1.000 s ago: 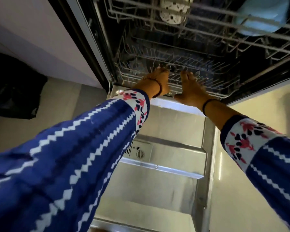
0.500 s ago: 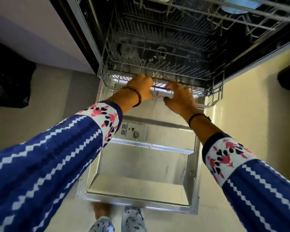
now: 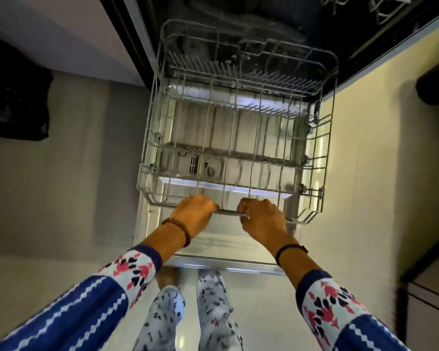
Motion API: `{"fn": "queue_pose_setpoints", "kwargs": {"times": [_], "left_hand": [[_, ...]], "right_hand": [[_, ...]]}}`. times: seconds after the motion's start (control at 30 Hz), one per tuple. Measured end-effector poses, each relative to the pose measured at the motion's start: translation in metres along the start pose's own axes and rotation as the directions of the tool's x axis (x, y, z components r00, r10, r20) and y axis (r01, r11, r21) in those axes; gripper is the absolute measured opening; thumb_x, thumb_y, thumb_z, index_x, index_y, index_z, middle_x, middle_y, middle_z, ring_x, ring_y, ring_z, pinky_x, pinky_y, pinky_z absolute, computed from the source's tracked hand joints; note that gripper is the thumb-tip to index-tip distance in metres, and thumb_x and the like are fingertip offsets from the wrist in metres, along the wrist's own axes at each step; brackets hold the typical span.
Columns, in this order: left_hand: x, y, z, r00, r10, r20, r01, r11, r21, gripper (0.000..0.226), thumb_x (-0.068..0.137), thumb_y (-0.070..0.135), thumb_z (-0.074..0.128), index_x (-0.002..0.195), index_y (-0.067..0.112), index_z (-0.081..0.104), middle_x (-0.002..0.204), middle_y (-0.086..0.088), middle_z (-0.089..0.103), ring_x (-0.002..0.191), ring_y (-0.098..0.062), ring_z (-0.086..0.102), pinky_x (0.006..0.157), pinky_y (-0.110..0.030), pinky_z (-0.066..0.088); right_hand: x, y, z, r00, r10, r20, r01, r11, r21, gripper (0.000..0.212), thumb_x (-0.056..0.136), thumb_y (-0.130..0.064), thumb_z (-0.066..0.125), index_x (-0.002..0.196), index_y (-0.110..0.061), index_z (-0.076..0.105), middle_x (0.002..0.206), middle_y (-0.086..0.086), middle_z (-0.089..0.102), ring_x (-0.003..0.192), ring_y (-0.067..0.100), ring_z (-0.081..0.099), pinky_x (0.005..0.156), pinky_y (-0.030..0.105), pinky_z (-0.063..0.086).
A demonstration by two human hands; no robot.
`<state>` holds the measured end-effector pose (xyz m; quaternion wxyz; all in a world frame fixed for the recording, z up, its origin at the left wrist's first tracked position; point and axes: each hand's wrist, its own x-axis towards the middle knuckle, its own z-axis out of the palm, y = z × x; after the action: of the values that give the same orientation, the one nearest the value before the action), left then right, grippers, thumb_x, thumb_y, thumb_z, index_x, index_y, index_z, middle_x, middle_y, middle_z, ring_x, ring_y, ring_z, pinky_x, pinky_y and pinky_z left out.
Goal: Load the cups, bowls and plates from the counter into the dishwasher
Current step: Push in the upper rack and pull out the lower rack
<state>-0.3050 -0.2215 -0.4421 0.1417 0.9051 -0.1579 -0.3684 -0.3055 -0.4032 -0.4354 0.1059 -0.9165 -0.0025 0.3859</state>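
Now two hands are holding one wire rack [image 3: 325, 158]: the left hand [image 3: 194, 214] and the right hand [image 3: 261, 220] are both curling their fingers round its single front bar [image 3: 228, 212], side by side and just apart. Beyond the knuckles the rack is stretching away, pale grey, with rows of thin tines, possibly two, though blur is hiding the count. Beneath both hands the open dishwasher door [image 3: 213, 239] is lying flat, the rack sitting over it.
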Motion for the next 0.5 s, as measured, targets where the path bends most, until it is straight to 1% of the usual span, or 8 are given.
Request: {"fn": "queue_pose_setpoints", "kwargs": {"times": [0.1,0.2,0.27,0.3,0.37,0.43,0.5], "left_hand": [[-0.023,0.002,0.021,0.999,0.007,0.032,-0.005,0.999,-0.047,0.040,0.100,0.006,0.041,0.133,0.020,0.057,0.112,-0.013,0.066,0.100,-0.029,0.063,0.090,-0.032,0.050],[-0.039,0.003,0.041,0.998,0.002,0.066,0.003,0.997,-0.072,0.038,0.100,0.004,0.042,0.132,0.017,0.058,0.113,-0.013,0.064,0.101,-0.029,0.063,0.088,-0.030,0.050],[-0.045,0.006,0.051,0.996,-0.013,0.091,0.022,0.995,-0.097,0.039,0.099,0.003,0.042,0.131,0.018,0.058,0.112,-0.013,0.064,0.099,-0.029,0.063,0.089,-0.033,0.052],[-0.047,0.005,0.055,0.995,-0.020,0.093,0.030,0.993,-0.114,0.041,0.098,0.002,0.042,0.132,0.020,0.058,0.111,-0.014,0.063,0.098,-0.030,0.063,0.089,-0.034,0.052],[-0.051,0.004,0.057,0.995,-0.050,0.083,0.063,0.985,-0.158,0.042,0.097,0.003,0.042,0.132,0.022,0.057,0.111,-0.014,0.064,0.098,-0.031,0.063,0.089,-0.036,0.052],[-0.052,0.006,0.054,0.996,-0.075,0.049,0.084,0.975,-0.207,0.038,0.096,0.007,0.045,0.129,0.023,0.058,0.111,-0.012,0.066,0.098,-0.030,0.063,0.087,-0.036,0.052],[-0.057,0.005,0.043,0.992,-0.122,-0.004,0.116,0.953,-0.280,0.033,0.096,0.015,0.048,0.126,0.024,0.058,0.114,-0.010,0.066,0.101,-0.029,0.063,0.088,-0.036,0.052]], "right_hand": [[-0.012,-0.001,0.014,0.985,0.004,0.172,-0.004,1.000,0.000,0.019,0.090,-0.024,0.063,0.108,-0.028,0.067,0.110,0.000,0.067,0.103,0.024,0.063,0.080,0.028,0.049],[-0.008,-0.005,0.020,0.930,-0.027,0.368,0.022,1.000,0.016,0.019,0.085,-0.027,0.073,0.102,-0.018,0.069,0.109,0.005,0.068,0.103,0.025,0.063,0.085,0.033,0.053],[-0.006,-0.009,0.023,0.894,-0.041,0.447,0.039,0.999,0.014,0.024,0.083,-0.030,0.077,0.099,-0.013,0.071,0.106,0.008,0.071,0.099,0.026,0.065,0.085,0.035,0.055],[-0.005,-0.012,0.024,0.890,-0.050,0.454,0.053,0.999,0.005,0.025,0.083,-0.031,0.077,0.100,-0.013,0.071,0.106,0.008,0.072,0.098,0.026,0.066,0.084,0.034,0.054],[-0.007,-0.022,0.026,0.908,-0.081,0.410,0.093,0.996,-0.008,0.026,0.085,-0.030,0.075,0.105,-0.014,0.070,0.109,0.007,0.071,0.100,0.025,0.065,0.085,0.034,0.053],[-0.011,-0.030,0.025,0.942,-0.120,0.314,0.121,0.993,0.019,0.025,0.088,-0.026,0.070,0.110,-0.015,0.070,0.111,0.007,0.070,0.103,0.026,0.064,0.088,0.036,0.053],[-0.017,-0.044,0.021,0.965,-0.146,0.217,0.130,0.988,0.087,0.019,0.090,-0.024,0.065,0.107,-0.017,0.070,0.109,0.007,0.071,0.101,0.027,0.065,0.088,0.038,0.055]]}}
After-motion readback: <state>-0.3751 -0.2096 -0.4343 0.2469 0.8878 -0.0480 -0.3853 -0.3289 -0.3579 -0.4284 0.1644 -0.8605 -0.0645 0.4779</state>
